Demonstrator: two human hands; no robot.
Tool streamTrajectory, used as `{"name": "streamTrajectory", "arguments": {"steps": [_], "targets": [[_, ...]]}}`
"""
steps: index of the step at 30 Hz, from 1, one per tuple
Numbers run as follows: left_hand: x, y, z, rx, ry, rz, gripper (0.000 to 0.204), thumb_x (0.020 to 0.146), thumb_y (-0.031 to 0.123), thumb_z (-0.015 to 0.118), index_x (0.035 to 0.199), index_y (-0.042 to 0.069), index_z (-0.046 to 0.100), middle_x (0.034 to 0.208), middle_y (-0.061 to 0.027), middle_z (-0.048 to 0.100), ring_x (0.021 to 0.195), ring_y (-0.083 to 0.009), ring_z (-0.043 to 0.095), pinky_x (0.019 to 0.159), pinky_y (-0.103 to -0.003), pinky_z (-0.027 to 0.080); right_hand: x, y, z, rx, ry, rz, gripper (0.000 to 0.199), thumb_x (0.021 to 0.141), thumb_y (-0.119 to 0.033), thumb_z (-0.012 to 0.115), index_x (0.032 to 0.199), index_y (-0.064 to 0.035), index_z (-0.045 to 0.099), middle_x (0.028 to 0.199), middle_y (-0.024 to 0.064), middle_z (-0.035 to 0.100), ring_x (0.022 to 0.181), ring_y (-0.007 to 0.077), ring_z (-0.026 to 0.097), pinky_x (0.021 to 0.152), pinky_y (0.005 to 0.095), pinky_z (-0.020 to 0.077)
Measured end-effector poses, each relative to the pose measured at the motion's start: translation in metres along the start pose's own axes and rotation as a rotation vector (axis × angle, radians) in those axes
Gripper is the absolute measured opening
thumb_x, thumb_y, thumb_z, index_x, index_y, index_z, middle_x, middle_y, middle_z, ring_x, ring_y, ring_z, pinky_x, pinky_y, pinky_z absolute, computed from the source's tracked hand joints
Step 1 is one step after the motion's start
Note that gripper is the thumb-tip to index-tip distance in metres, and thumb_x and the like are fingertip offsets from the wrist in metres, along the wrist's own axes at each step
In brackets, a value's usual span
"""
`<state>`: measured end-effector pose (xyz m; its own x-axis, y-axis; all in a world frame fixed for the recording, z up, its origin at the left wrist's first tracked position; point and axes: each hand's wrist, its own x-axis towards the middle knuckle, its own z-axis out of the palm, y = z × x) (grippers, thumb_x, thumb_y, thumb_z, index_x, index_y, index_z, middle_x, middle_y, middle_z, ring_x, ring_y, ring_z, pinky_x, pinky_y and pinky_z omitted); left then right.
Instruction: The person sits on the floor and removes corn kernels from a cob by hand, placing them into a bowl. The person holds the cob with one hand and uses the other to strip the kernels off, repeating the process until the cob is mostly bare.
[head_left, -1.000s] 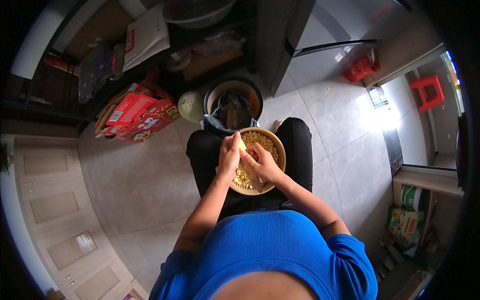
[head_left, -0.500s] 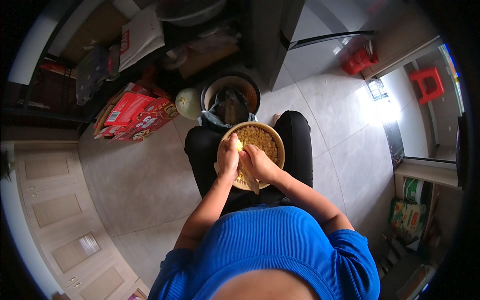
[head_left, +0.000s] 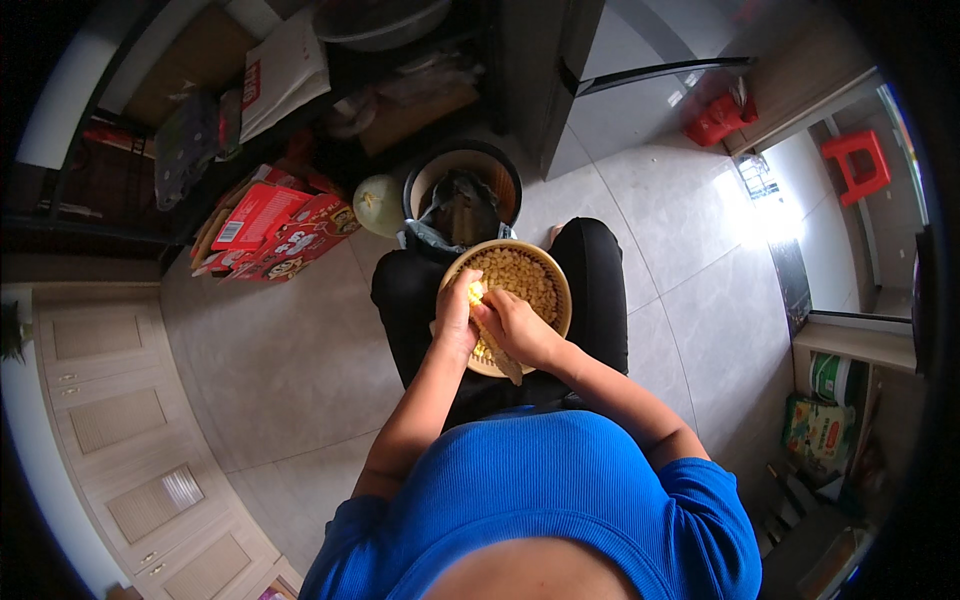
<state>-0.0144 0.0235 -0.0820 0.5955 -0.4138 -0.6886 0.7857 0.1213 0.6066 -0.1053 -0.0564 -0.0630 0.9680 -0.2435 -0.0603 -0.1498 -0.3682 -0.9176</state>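
I sit with a tan bowl [head_left: 556,283] of yellow corn kernels on my lap. My left hand [head_left: 457,316] grips a corn cob [head_left: 483,332] over the bowl's near left edge, its yellow end showing above my fingers. My right hand [head_left: 517,327] presses against the cob from the right, thumb on the kernels. The cob's stripped lower end [head_left: 508,368] sticks out below my hands. Loose kernels [head_left: 517,275] fill the far half of the bowl.
A black bin [head_left: 463,195] lined with a bag stands just beyond my knees, a pale green melon [head_left: 379,205] beside it. Red cartons [head_left: 280,228] lie on the tiled floor at left. Wooden cabinet doors [head_left: 110,420] run along the left. Red stools [head_left: 858,160] stand far right.
Both hands have stayed on the cob over the bowl, shifting slightly along it; the view has tilted a little, so the bowl sits higher in the picture.
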Motion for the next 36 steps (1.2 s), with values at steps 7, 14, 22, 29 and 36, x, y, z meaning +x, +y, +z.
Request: {"name": "streamTrajectory", "arguments": {"steps": [7, 14, 22, 29, 36], "targets": [[-0.003, -0.005, 0.001, -0.061, 0.006, -0.045, 0.017, 0.074, 0.024, 0.058, 0.077, 0.009, 0.052, 0.068, -0.0012, 0.052, 0.061, -0.0126, 0.051, 0.056, -0.025, 0.043, -0.005, 0.009, -0.001, 0.006, -0.025, -0.006, 0.021, 0.089, -0.015, 0.045, 0.097, 0.0037, 0.050, 0.082, 0.0245, 0.056, 0.076, 0.0395, 0.056, 0.068, 0.0422, 0.0439], [-0.008, 0.012, -0.009, -0.194, -0.169, -0.128, 0.016, 0.078, 0.022, 0.052, 0.079, 0.006, 0.049, 0.087, -0.0096, 0.058, 0.086, -0.0237, 0.057, 0.081, -0.035, 0.046, -0.005, 0.039, -0.009, 0.286, -0.014, 0.247, 0.019, 0.085, -0.014, 0.052, 0.096, 0.0015, 0.056, 0.086, 0.0188, 0.060, 0.078, 0.0260, 0.060, 0.071, 0.0322, 0.0460], [-0.001, 0.006, -0.021, -0.253, -0.246, -0.081, 0.021, 0.081, 0.020, 0.050, 0.089, 0.002, 0.046, 0.109, -0.0174, 0.054, 0.106, -0.0296, 0.052, 0.090, -0.040, 0.043, 0.003, 0.011, -0.021, -0.045, 0.188, -0.104, 0.016, 0.077, -0.011, 0.062, 0.087, 0.0007, 0.059, 0.081, 0.0126, 0.058, 0.073, 0.0250, 0.056, 0.067, 0.0315, 0.0459], [-0.002, 0.000, -0.020, -0.261, -0.220, -0.022, 0.033, 0.081, 0.020, 0.051, 0.102, -0.006, 0.047, 0.109, -0.0188, 0.054, 0.106, -0.0294, 0.052, 0.091, -0.037, 0.043, -0.001, -0.004, -0.013, 0.083, 0.173, 0.007, 0.015, 0.074, -0.008, 0.063, 0.085, -0.0002, 0.056, 0.072, 0.0125, 0.057, 0.064, 0.0240, 0.057, 0.061, 0.0311, 0.0464], [-0.017, 0.015, -0.034, -0.226, -0.017, -0.050, 0.027, 0.079, 0.020, 0.057, 0.091, -0.003, 0.051, 0.091, -0.0151, 0.057, 0.084, -0.0252, 0.059, 0.079, -0.035, 0.050, -0.002, 0.053, -0.032, -0.243, 0.229, 0.084, 0.017, 0.068, 0.000, 0.053, 0.082, -0.0009, 0.061, 0.078, 0.0202, 0.058, 0.076, 0.0361, 0.057, 0.071, 0.0408, 0.0477]]}}
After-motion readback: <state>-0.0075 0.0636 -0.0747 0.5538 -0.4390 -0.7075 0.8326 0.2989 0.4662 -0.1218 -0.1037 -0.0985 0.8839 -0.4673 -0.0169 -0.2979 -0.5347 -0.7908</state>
